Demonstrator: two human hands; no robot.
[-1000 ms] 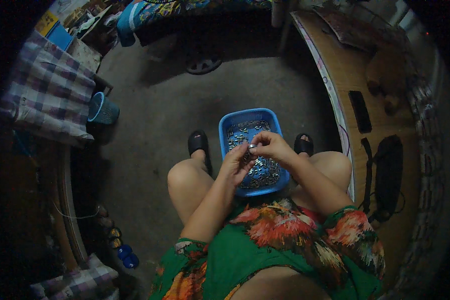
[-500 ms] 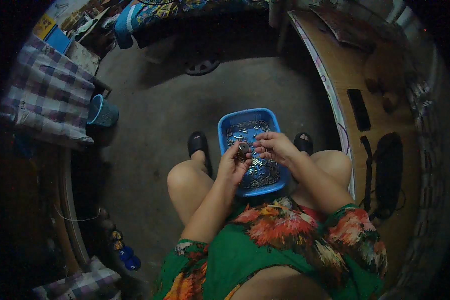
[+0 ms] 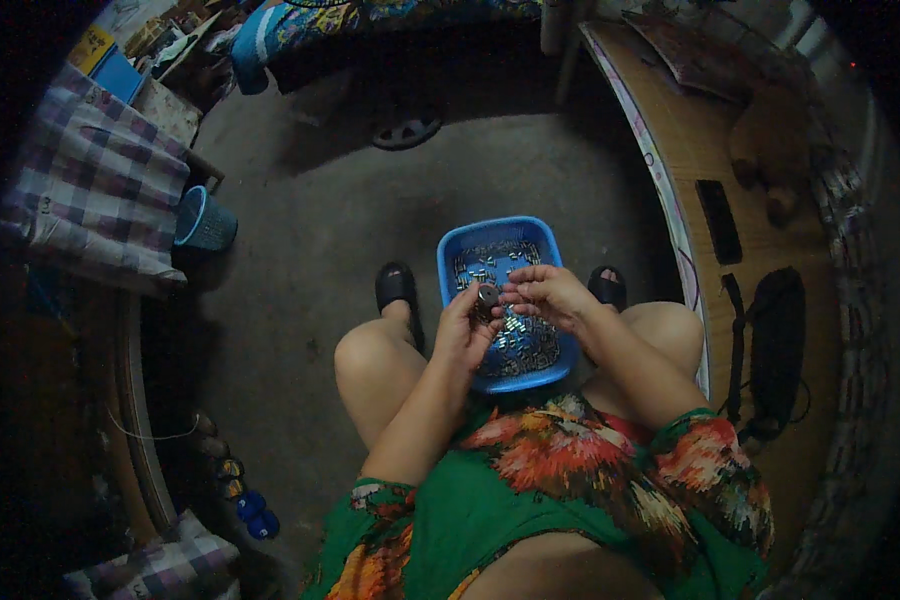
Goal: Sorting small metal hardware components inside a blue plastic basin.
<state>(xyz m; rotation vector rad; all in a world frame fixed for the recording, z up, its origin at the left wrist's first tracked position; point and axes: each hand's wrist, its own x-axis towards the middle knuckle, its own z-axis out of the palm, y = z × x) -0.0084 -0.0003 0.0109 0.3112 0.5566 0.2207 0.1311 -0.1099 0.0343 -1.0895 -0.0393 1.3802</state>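
Note:
My left hand [image 3: 467, 325] is closed round a small dark, round metal piece [image 3: 487, 297] with a hole or dot in its flat face. Close to its right side is my right hand [image 3: 548, 295], thumb and fingertips drawn together near the piece; whatever they pinch is too small to make out. Beneath both hands, between my knees, rests a blue plastic basket [image 3: 453, 240]. Many small shiny metal cylinders [image 3: 530, 350] lie scattered over its bottom, partly hidden by my hands.
To the right runs a wooden surface [image 3: 705, 110] bearing a black phone-like slab [image 3: 718, 220] and a black bag [image 3: 776, 335]. A small blue bin [image 3: 208, 222] stands at left beside a checked cloth [image 3: 110, 170]. A dark wheel-like base [image 3: 406, 133] is on the floor ahead.
My right fingertips have come slightly nearer the round metal piece. The left hand and the basket stay almost where they were.

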